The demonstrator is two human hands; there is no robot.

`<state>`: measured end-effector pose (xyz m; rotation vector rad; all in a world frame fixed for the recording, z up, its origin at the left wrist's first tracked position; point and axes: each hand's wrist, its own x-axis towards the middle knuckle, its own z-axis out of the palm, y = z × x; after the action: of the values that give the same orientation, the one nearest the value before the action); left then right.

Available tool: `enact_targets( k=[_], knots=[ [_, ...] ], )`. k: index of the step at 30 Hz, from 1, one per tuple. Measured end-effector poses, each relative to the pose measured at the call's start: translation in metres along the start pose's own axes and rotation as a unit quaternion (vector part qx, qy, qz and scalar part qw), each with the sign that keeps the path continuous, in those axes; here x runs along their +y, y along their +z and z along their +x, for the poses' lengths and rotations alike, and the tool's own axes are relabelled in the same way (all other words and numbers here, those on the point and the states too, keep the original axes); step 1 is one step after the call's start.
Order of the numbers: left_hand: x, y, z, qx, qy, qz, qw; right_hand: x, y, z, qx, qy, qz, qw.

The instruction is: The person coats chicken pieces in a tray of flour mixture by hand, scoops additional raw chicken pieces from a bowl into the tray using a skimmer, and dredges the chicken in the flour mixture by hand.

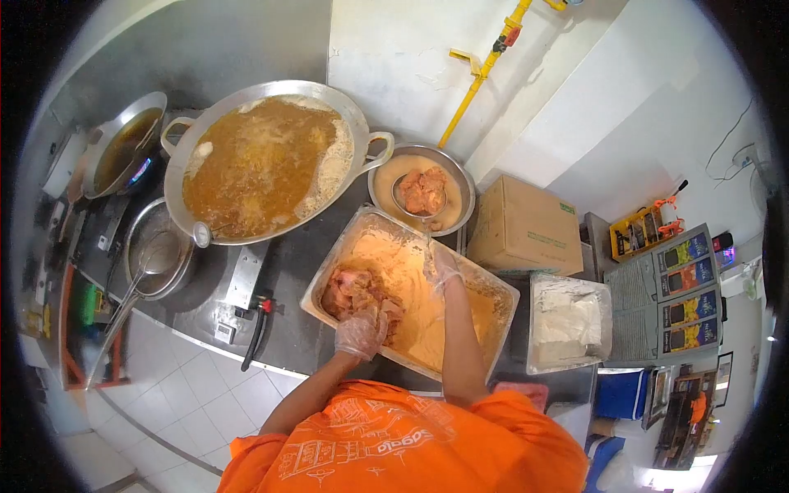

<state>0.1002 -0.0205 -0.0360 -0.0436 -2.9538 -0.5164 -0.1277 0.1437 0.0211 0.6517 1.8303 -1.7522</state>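
- Because the meat pieces (349, 289) lie heaped under and just beyond the left hand (362, 333), the lower ones could miss the flour (419, 316) and stick together if only the top of the heap gets turned.
- The left hand, in a clear glove, rests with fingers bent over the near side of the heap; I cannot tell whether they grip a piece. A wet piece could slide from a loose grasp.
- The right hand (446, 264), gloved too, is at the tray's far side, its fingers closed round the handle of a ladle (427, 238). If the wrist rolls too soon, the ladle's load could spill to one side.
- Beyond the right hand, that load of meat (422, 191) sits over a metal basin (465, 185) of cloudy liquid. Drips could fall over the tray (493, 279) and clump the flour, should the ladle cross undrained.
- Farther out, beyond the left hand, a wide wok (356, 123) holds bubbling oil (259, 164); liquid flicked from the ladle could make it spit.
- The wok's handle juts close to the basin, so a knock from either could jolt the oil.
- Right of the right hand, a cardboard box (526, 226) stands near the basin on the desk (288, 283), likely limiting elbow room.
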Motion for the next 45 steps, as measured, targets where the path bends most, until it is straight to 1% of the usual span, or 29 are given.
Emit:
enact_targets(
  k=[1,3,5,6,8,9,11,12,14,16,18,20,22,24,26,27,28,30,31,33,34,35,36,38,40,42,43,44,45],
  knots=[
    [0.000,-0.001,0.000,0.001,-0.001,-0.001,1.000,0.001,0.000,-0.001,0.003,0.002,0.015,1.000],
    [0.007,-0.017,0.005,-0.068,-0.053,-0.053,0.995,0.020,-0.010,0.021,0.007,0.004,0.028,1.000],
    [0.005,-0.012,0.005,-0.067,-0.050,-0.045,0.995,0.056,-0.031,0.084,0.000,-0.103,-0.073,0.992],
    [0.005,-0.013,0.006,-0.068,-0.047,-0.035,0.996,0.042,-0.024,0.059,-0.001,-0.103,-0.074,0.992],
    [0.010,-0.023,0.008,-0.069,-0.061,-0.044,0.995,0.005,-0.010,0.003,0.017,-0.002,0.030,0.999],
    [0.012,-0.028,0.009,-0.073,-0.075,-0.053,0.993,-0.005,-0.010,-0.009,0.016,-0.001,0.029,0.999],
    [0.009,-0.025,0.007,-0.052,-0.072,-0.069,0.994,-0.022,-0.018,-0.022,-0.025,-0.047,0.018,0.998],
    [0.009,-0.023,0.007,-0.029,-0.067,-0.084,0.994,-0.033,-0.020,-0.025,-0.025,-0.045,0.017,0.999],
    [0.007,-0.020,0.008,-0.042,-0.063,-0.065,0.995,-0.055,-0.023,-0.030,0.059,-0.122,-0.043,0.990],
    [0.006,-0.014,0.006,-0.056,-0.059,-0.047,0.996,-0.085,-0.029,-0.054,0.034,-0.124,-0.017,0.992],
    [0.004,-0.012,0.005,-0.035,-0.037,-0.043,0.998,-0.105,-0.028,-0.080,0.009,-0.129,0.009,0.992],
    [0.010,-0.025,0.010,-0.048,-0.065,-0.052,0.995,-0.118,-0.025,-0.096,0.017,-0.156,0.005,0.988],
    [0.011,-0.026,0.010,-0.062,-0.096,-0.061,0.992,-0.106,-0.027,-0.083,0.003,-0.156,0.015,0.988],
    [0.005,-0.013,0.008,-0.052,-0.055,-0.074,0.994,-0.082,-0.031,-0.062,-0.013,-0.156,0.024,0.987],
    [0.008,-0.030,0.011,-0.069,-0.071,-0.086,0.991,-0.051,-0.032,-0.037,0.005,-0.117,-0.016,0.993],
    [0.010,-0.039,0.012,-0.088,-0.085,-0.097,0.988,-0.039,-0.033,-0.030,-0.007,-0.105,-0.011,0.994],
    [0.010,-0.042,0.011,-0.079,-0.102,-0.098,0.987,-0.027,-0.036,-0.025,-0.022,-0.093,-0.007,0.995],
    [0.011,-0.046,0.010,-0.101,-0.084,-0.090,0.987,-0.008,-0.042,-0.020,-0.036,-0.103,-0.015,0.994],
    [0.011,-0.052,0.014,-0.085,-0.100,-0.090,0.987,-0.009,-0.039,-0.030,0.000,-0.089,-0.031,0.996],
    [0.013,-0.063,0.014,-0.173,-0.099,-0.086,0.976,-0.024,-0.033,-0.050,0.051,-0.066,-0.048,0.995],
    [0.009,-0.056,0.009,-0.162,-0.113,-0.084,0.977,-0.033,-0.034,-0.053,0.068,-0.054,-0.047,0.995],
    [0.004,-0.043,0.003,-0.158,-0.006,-0.012,0.987,-0.044,-0.032,-0.061,0.080,-0.083,-0.023,0.993],
    [0.001,-0.035,-0.002,-0.155,0.101,0.064,0.981,-0.055,-0.032,-0.070,0.093,-0.111,0.003,0.989],
    [0.003,-0.039,-0.004,-0.166,0.104,0.077,0.978,-0.081,-0.049,-0.078,0.018,-0.137,0.045,0.989],
    [-0.004,-0.036,0.001,-0.172,0.117,0.097,0.973,-0.111,-0.044,-0.095,0.011,-0.153,0.044,0.987],
    [-0.007,-0.018,-0.005,-0.126,0.127,0.046,0.983,-0.118,-0.050,-0.095,0.022,-0.154,0.042,0.987],
    [-0.009,-0.012,-0.001,-0.127,0.130,0.048,0.982,-0.118,-0.054,-0.085,-0.008,-0.153,0.053,0.987],
    [-0.006,-0.011,0.003,-0.155,0.046,-0.017,0.987,-0.115,-0.060,-0.078,-0.034,-0.151,0.063,0.986],
    [-0.002,-0.010,0.005,-0.186,-0.037,-0.083,0.978,-0.107,-0.060,-0.065,-0.023,-0.149,0.068,0.986]
  ],
)
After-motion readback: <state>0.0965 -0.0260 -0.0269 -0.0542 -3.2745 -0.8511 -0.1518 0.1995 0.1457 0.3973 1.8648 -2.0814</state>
